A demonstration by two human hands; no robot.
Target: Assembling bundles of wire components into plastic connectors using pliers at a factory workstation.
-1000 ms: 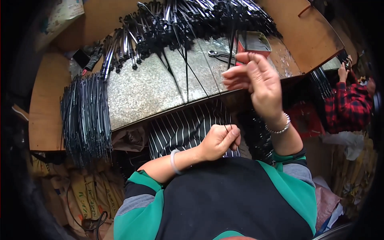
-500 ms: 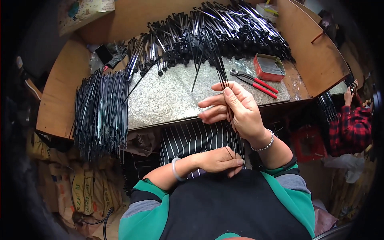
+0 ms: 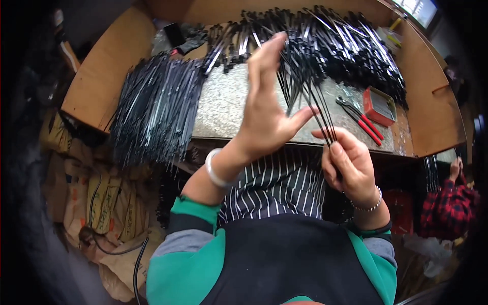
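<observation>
Several thin black rods (image 3: 325, 119) are pinched at their lower ends between the thumb and fingers of my right hand (image 3: 351, 165). They slant up and left toward the far pile. My left hand (image 3: 264, 109) is raised over the bench, fingers stretched upward and thumb held apart. Its thumb tip comes close to the rods; whether it touches them I cannot tell. The left fingers are slightly blurred. Beyond both hands lies a wide pile of dark rods with black end pieces (image 3: 351, 46).
A thick bundle of dark rods (image 3: 157, 107) overhangs the bench's left front edge. Red-handled pliers (image 3: 367, 126) and a red open box (image 3: 378, 108) lie on the right of the grey worktop (image 3: 218, 107). Wooden side panels (image 3: 432, 107) enclose it. Another person's checked sleeve (image 3: 447, 211) appears far right.
My left hand has risen from my lap to the rods and spread its fingers. The right hand has moved right and lower with the rods. The view has shifted.
</observation>
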